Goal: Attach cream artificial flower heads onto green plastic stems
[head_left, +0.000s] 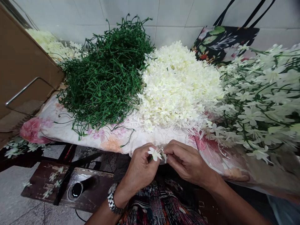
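Close to the table's front edge, my two hands meet around small white artificial flowers. My left hand (pixel 143 167) is closed, with a white artificial flower (pixel 154 154) sticking out between thumb and forefinger. A second small blossom (pixel 163 153) sits at the pinched fingertips of my right hand (pixel 185 159). Any stem inside the left fist is mostly hidden. Ahead of my hands lies a heap of loose white flower heads (pixel 180 84). Left of it rises a tangled pile of green plastic stems (pixel 107 75). Flowers on stems (pixel 257 109) are massed at the right.
A floral cloth (pixel 86 139) covers the table. A cardboard box (pixel 25 62) with a metal handle (pixel 23 90) stands at the left. Behind, a black floral bag (pixel 225 42) leans on the tiled wall. Below left, a cup of dark liquid (pixel 75 190) rests on a wooden bench (pixel 98 190).
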Demonstrator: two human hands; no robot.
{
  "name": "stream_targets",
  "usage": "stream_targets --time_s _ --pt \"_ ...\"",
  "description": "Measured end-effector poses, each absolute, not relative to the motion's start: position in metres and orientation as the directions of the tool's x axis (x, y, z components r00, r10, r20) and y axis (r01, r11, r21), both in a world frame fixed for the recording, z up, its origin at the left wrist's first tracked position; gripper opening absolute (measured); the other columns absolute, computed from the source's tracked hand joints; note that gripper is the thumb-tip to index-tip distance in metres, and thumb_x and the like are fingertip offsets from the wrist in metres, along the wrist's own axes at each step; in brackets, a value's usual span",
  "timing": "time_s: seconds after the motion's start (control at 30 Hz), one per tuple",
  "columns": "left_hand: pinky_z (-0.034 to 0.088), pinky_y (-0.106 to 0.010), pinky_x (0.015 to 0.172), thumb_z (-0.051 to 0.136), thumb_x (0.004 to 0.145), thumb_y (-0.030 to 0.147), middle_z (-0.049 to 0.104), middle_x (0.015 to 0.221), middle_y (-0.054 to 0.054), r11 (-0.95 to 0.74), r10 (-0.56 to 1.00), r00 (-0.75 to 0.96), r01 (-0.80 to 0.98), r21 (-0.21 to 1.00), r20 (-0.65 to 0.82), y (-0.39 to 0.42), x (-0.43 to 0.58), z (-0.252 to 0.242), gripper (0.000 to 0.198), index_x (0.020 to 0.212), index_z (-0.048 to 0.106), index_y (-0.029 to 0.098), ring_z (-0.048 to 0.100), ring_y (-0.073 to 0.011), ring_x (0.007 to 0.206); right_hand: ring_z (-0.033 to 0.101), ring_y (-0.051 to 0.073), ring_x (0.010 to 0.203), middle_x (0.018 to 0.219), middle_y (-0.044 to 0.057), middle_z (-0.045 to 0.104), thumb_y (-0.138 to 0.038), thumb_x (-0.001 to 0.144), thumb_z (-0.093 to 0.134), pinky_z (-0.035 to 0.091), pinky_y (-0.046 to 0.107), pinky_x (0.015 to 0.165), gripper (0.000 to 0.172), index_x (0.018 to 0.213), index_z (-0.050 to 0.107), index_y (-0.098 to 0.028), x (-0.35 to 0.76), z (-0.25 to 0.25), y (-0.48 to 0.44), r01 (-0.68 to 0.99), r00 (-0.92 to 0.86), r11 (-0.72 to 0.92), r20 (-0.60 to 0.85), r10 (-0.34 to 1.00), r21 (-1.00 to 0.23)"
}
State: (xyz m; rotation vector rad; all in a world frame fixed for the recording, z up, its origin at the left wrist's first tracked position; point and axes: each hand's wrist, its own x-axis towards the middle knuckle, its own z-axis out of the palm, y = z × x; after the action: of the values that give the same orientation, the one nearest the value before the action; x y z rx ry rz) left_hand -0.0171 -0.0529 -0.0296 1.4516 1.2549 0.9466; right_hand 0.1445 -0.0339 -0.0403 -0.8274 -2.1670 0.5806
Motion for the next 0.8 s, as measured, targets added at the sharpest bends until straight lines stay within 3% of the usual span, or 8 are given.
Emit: stream_targets --time_s 0.17,0.33,0.8 --pt "0.041 -0.023 0.061 0.049 0.07 0.008 0.058 0.068 0.001 -0.043 0.989 0.15 0.29 0.956 -0.001 -0.057 -0.019 -0.031 0.013 0.072 0.058 0.017 0.054 -0.0136 0.065 0.052 0.01 0.057 0.064 0.001 0.056 -0.007 0.082 0.045 0.042 0.02 0.051 0.013 0.081 0.054 -0.017 0.147 -0.038 -0.035 0.407 -0.477 0.65 0.458 0.75 -0.641" --pt "0.039 -0.023 0.059 0.045 0.073 0.005 0.055 0.063 0.001 -0.215 0.975 0.144 0.41 0.886 0.17 -0.062 -0.018 -0.035 0.018 0.067 0.055 0.018 0.052 -0.013 0.061 0.048 0.009 0.053 0.061 0.0 0.054 -0.008 0.082 0.044 0.039 0.019 0.049 0.014 0.075 0.053 -0.016 0.144 -0.034 -0.038 0.441 -0.464 0.632 0.44 0.769 -0.637" --pt "0.038 -0.023 0.054 0.042 0.07 0.003 0.052 0.058 0.002 -0.254 0.967 0.101 0.48 0.84 0.235 -0.062 -0.016 -0.041 0.019 0.062 0.05 0.019 0.049 -0.0127 0.055 0.047 0.01 0.057 0.064 0.0 0.052 -0.006 0.082 0.042 0.038 0.02 0.05 0.015 0.076 0.05 -0.017 0.134 -0.041 -0.039 0.41 -0.443 0.653 0.486 0.753 -0.637"
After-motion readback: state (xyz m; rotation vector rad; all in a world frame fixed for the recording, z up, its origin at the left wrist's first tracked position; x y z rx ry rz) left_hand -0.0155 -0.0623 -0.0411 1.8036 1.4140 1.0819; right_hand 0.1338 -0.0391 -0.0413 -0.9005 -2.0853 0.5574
